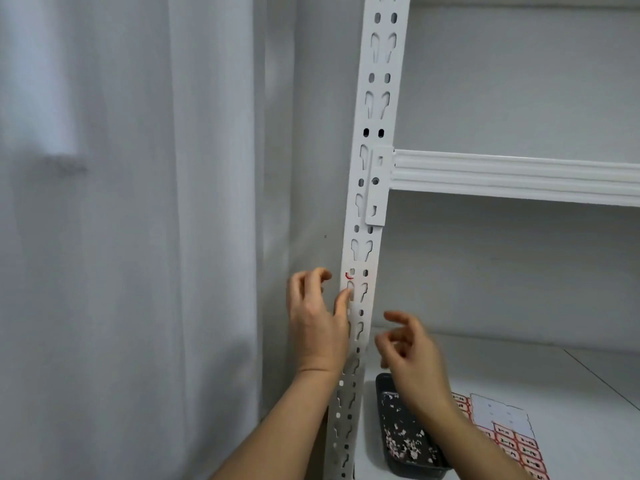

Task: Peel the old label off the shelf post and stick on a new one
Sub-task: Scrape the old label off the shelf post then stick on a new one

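With only a red scrap of the old label [348, 275] left on the shelf post [375, 133], the left hand [317, 318] thumbing just below may tear it smaller, while the right hand [410, 351] hovers loosely curled, empty

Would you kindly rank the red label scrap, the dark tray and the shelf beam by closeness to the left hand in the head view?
From the left hand:
1. Red label scrap, on the post just above the thumb.
2. Dark tray, lower right on the shelf.
3. Shelf beam, upper right.
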